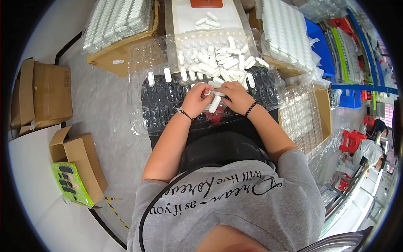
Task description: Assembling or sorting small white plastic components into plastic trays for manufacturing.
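My left hand (pixel 195 99) and my right hand (pixel 236 96) meet over a clear plastic blister tray (pixel 161 101) with dark pockets. Both hands pinch small white oblong pieces; one white piece (pixel 214 103) hangs between them, gripped by my right hand. A heap of the same white pieces (pixel 218 63) lies just beyond my hands in another clear tray. A few single pieces (pixel 167 74) stand in the tray's far row. Each wrist wears a dark bracelet.
Stacks of filled clear trays stand at the back left (pixel 117 19) and back right (pixel 287 33). Cardboard boxes (pixel 46 94) sit on the floor to the left, one with green packs (pixel 69 182). Empty trays (pixel 300 115) lie right. Red stools and people are at far right.
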### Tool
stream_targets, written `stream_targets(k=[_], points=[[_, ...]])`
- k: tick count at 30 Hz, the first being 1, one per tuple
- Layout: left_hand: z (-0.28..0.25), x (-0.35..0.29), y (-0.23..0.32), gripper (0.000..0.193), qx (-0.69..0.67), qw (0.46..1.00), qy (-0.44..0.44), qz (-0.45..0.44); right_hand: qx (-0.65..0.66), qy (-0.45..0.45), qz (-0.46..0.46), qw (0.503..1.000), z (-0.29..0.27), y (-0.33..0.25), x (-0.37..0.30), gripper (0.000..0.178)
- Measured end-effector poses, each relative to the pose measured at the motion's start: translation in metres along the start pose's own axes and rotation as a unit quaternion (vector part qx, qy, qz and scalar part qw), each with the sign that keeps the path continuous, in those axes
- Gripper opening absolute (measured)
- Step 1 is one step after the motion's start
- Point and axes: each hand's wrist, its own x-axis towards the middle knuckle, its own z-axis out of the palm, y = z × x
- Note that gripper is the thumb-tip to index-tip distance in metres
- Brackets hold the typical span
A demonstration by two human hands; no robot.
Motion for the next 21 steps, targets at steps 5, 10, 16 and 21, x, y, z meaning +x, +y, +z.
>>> stream_targets(k=[5,10,16,21], points=[[0.001,-0.003,0.000,0.025,0.055,0.998,0.002,-0.003,-0.060,0.021,-0.052,0.997,-0.002,-0.016,-0.008,0.031],[0.003,-0.006,-0.008,0.027,0.030,0.997,0.055,0.046,-0.032,0.029,-0.034,0.999,-0.004,-0.020,-0.013,0.022],[0.002,-0.005,-0.002,0.032,-0.308,0.948,0.024,-0.082,0.100,0.105,0.032,0.989,-0.004,-0.023,-0.008,0.016],[-0.001,-0.004,0.003,0.034,-0.293,0.954,-0.006,-0.056,0.182,0.153,0.106,0.965,0.007,-0.032,-0.006,0.014]])
